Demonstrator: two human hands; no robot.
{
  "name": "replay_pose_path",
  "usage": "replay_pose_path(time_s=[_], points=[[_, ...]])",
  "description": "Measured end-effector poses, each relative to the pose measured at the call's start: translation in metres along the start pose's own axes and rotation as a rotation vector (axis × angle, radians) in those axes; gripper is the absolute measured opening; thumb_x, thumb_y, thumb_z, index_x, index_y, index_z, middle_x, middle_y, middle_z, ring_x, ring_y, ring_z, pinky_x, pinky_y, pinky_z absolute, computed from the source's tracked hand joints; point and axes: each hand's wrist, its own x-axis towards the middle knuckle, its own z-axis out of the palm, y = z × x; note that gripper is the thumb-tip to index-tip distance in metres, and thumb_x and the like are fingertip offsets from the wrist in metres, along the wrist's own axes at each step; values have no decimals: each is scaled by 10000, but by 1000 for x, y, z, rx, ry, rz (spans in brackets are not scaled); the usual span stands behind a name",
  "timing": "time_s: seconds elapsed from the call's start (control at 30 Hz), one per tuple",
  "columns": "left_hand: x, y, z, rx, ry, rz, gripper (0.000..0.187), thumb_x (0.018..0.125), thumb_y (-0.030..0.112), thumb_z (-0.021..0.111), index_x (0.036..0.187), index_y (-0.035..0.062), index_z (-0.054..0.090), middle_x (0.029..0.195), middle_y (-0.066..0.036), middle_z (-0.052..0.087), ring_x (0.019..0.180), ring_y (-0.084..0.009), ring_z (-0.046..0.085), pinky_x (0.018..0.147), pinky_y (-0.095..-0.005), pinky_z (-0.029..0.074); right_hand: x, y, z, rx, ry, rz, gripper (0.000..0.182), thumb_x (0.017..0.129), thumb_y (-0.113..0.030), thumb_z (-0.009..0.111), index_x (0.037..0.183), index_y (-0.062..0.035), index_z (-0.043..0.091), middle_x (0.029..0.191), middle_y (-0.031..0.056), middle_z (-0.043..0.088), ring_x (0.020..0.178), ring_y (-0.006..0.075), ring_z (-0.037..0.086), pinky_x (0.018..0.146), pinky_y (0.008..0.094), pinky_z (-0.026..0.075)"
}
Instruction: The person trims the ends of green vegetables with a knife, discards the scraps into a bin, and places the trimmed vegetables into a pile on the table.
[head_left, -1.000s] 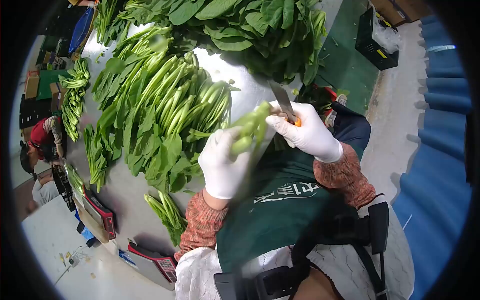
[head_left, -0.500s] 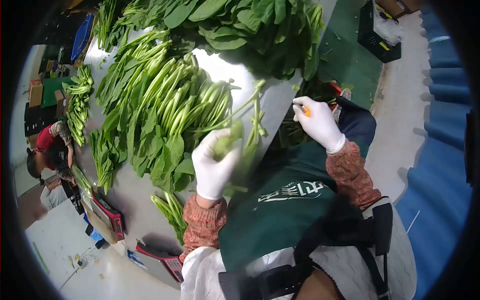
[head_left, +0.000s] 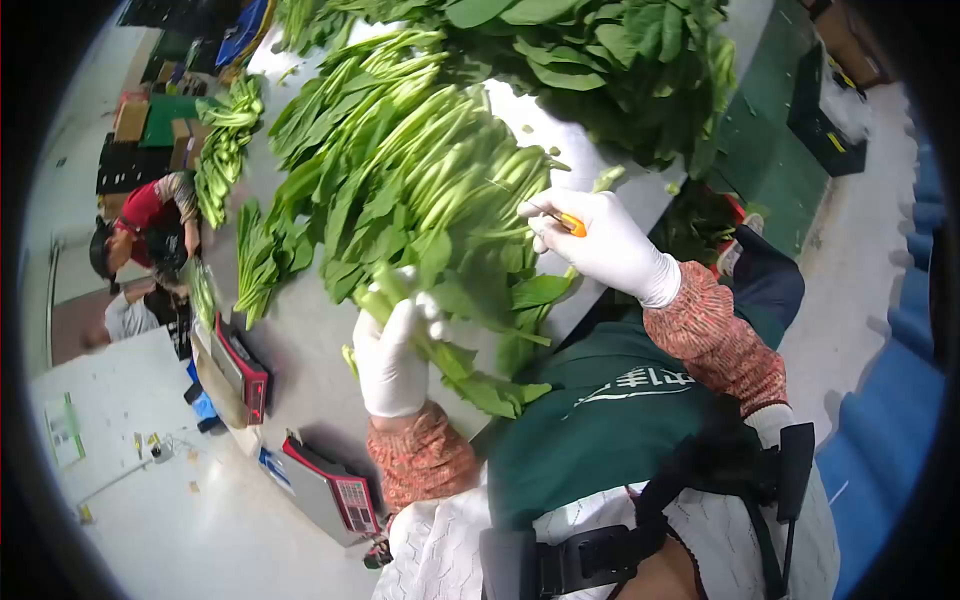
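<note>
My left hand [head_left: 392, 360], in a white glove, is closed around a leafy green vegetable [head_left: 478, 382]. Its pale stalk end pokes out above the fingers and its leaves hang toward my apron. A small knife with an orange handle [head_left: 572, 224] is gripped in my gloved right hand [head_left: 605, 245], over the table's near edge. Its thin blade points left and is hard to make out. Beyond both hands lies a large heap of leafy greens [head_left: 420, 170], stalks toward the right; some leaves blur close to my left hand.
A second pile of broad dark leaves [head_left: 620, 70] covers the far right of the metal table [head_left: 310, 365]. Two red-edged scales, one nearer [head_left: 330, 490] and one farther [head_left: 238, 365], stand at left. A co-worker [head_left: 150, 225] is across the table. A black crate [head_left: 828, 115] sits on the floor.
My left hand has moved down and left relative to the heap, with the vegetable in it. My right hand has come left toward the heap with the knife. The view has shifted.
</note>
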Motion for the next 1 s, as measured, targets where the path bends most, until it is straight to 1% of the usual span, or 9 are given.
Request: replay_pose_path(time_s=[0.13, 0.27, 0.37, 0.43, 0.53, 0.77, 0.83, 0.87, 1.0], points=[[4, -7, 9, 283, 8, -10, 372, 896, 96, 689, 1237, -18, 593, 1028, -41, 658, 860, -104, 605, 779, -239, 483, 4, -39, 31, 115, -82, -171, 509, 853, -147, 769, 1301, -18, 566, 800, -18, 596, 714, 41, 511, 656, 210, 450], [7, -9, 13, 326, -144, -86, 351, 903, 84, 681, 1226, -25, 600, 990, -29, 674, 814, -88, 613, 722, -243, 494, 7, -38, 62, -314, 197, -559, 594, 773, -183, 819, 1307, -87, 578, 812, 60, 596, 687, 128, 605, 638, 266, 504], [7, -8, 5, 436, -127, -99, 323, 892, 36, 670, 1206, -14, 610, 995, -25, 674, 806, -79, 608, 716, -232, 488, 27, -1, 52, -177, 390, -512, 326, 814, -28, 698, 1135, -74, 661, 875, 93, 653, 700, 211, 634, 632, 287, 512], [3, -16, -8, 350, -90, -71, 297, 878, 23, 684, 1167, -4, 621, 967, -7, 658, 787, -67, 585, 708, -227, 480, 42, 11, 25, -349, 482, -192, 259, 821, 7, 638, 1075, -35, 661, 912, 127, 660, 761, 241, 654, 685, 306, 523], [-3, -17, -22, 340, -34, -108, 234, 865, 27, 700, 1086, 3, 626, 927, 5, 637, 775, -67, 570, 713, -232, 481, 59, 36, 12, -561, 401, -286, 283, 792, -52, 654, 1067, -118, 667, 979, 114, 690, 847, 306, 679, 738, 380, 539], [-1, -11, -15, 416, -38, -39, 192, 818, 20, 728, 976, 26, 619, 863, 1, 619, 742, -82, 569, 678, -242, 470, 80, 70, 34, -646, 188, -268, 298, 791, -123, 693, 1066, -41, 616, 1116, 171, 564, 893, 371, 626, 727, 404, 520], [-1, -9, -19, 402, -24, -17, 190, 820, 27, 734, 973, 28, 623, 847, 15, 614, 729, -73, 557, 672, -235, 464, 80, 67, 32, -496, 170, -404, 254, 783, -151, 716, 989, -38, 621, 1051, 145, 588, 866, 355, 628, 711, 399, 513], [-1, -5, -17, 420, -24, 6, 182, 824, 24, 730, 975, 30, 629, 841, 23, 609, 729, -66, 548, 675, -229, 459, 72, 54, 23, -608, 90, -201, 232, 792, -179, 731, 945, -41, 625, 960, 115, 639, 843, 328, 646, 722, 383, 514], [1, -3, -11, 402, -15, -61, 185, 812, 13, 736, 964, 34, 634, 842, 24, 615, 744, -57, 545, 686, -220, 456, 66, 55, 19, -254, -20, -45, 208, 837, -187, 720, 961, -42, 638, 855, 99, 698, 806, 217, 683, 748, 316, 517]])
